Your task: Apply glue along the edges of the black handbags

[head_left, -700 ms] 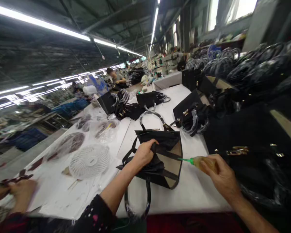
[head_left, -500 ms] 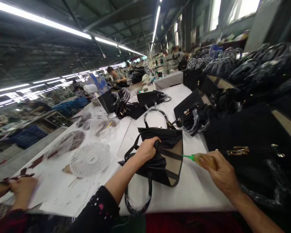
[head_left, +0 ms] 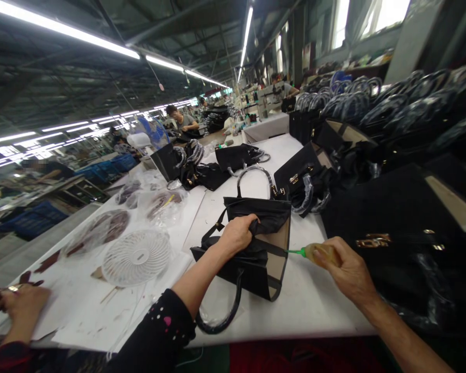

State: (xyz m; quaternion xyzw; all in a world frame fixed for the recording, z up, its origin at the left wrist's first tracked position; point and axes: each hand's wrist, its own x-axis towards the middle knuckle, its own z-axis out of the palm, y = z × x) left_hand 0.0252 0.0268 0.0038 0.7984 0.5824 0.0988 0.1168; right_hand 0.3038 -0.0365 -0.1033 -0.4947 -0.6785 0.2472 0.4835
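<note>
A black handbag (head_left: 252, 277) lies in front of me on the white table, its open side turned to the right and beige panels showing within. My left hand (head_left: 236, 235) reaches over it, fingers closed on the bag's black lining. My right hand (head_left: 349, 267) is wrapped round a squeeze bottle (head_left: 316, 254) of amber liquid. The bottle's thin green nozzle points left, its tip at the bag's right edge by a black strip; whether it touches I cannot tell. One bag handle arches up behind, the other curves towards me.
A white round fan (head_left: 137, 256) lies left, beside plastic-wrapped brown pieces (head_left: 108, 228). Black handbags (head_left: 301, 173) stand behind, and a large stack of them (head_left: 396, 207) fills the right side. At far left a co-worker's hands (head_left: 25, 305) handle a brown strap.
The bottle's nozzle has come closer to the bag's right edge. My left hand keeps its hold on the lining. The whole view has shifted slightly.
</note>
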